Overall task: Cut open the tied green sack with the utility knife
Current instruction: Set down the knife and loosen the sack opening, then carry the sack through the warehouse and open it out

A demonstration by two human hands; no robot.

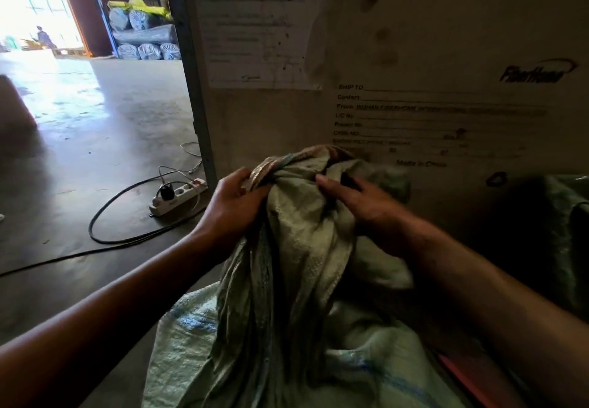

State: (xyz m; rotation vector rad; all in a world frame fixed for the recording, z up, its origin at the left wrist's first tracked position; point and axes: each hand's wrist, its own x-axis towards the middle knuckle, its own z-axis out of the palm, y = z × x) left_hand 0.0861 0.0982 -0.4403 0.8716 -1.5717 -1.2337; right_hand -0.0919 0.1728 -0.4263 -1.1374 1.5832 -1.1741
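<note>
I am clamping my left hand (237, 198) on the sack (306, 248) neck, upright beside the box (414, 40); my right hand (360, 198) is resting open, knifeless. I should be keeping the neck taut.

Concrete floor (95, 127), grey, glossy near the bright doorway at upper left. On it: a white power strip (177, 195) with a black plug seated in it, beside the corner of a large printed crate (398, 56); a black cable (105, 235) looping from the strip and trailing left; thin white wires (191, 149) by the crate's edge; the green sack (302, 280), lower centre, standing against the crate
</note>
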